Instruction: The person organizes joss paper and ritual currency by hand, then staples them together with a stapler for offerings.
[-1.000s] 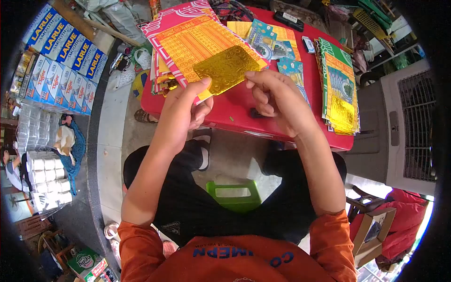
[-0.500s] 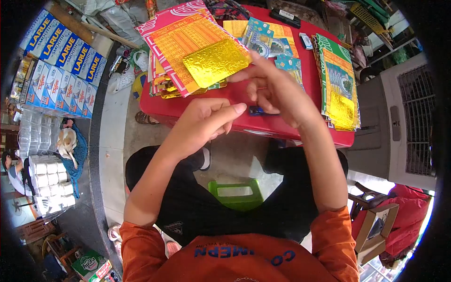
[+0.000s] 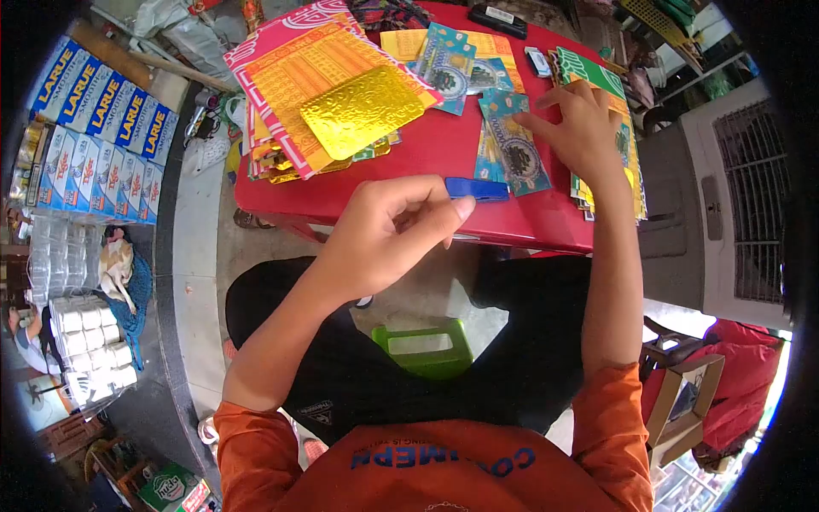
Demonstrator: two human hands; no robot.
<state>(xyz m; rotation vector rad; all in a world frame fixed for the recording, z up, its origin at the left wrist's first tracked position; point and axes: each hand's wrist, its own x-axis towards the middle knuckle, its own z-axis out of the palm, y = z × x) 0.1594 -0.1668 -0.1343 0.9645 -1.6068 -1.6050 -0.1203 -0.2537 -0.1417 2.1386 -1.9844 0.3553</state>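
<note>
My left hand is held in front of the table edge, fingers curled and thumb folded toward them, with nothing showing inside. Just beyond its thumb tip lies a small, flat blue object, like a stapler or clip. My right hand is open over the right-hand stack of printed papers, its thumb spread toward the blue banknote-like papers. On the left, a thicker stack carries a pink-bordered orange sheet topped by a shiny gold foil sheet.
The papers lie on a red table. At its back are a black case, a small white pack and more blue notes on a yellow-orange sheet. A green stool stands between my legs; beer cartons are stacked at left.
My right hand has moved right, from beside the gold foil sheet to the right-hand stack, uncovering the blue notes. My left hand has shifted slightly right. The view has shifted a little.
</note>
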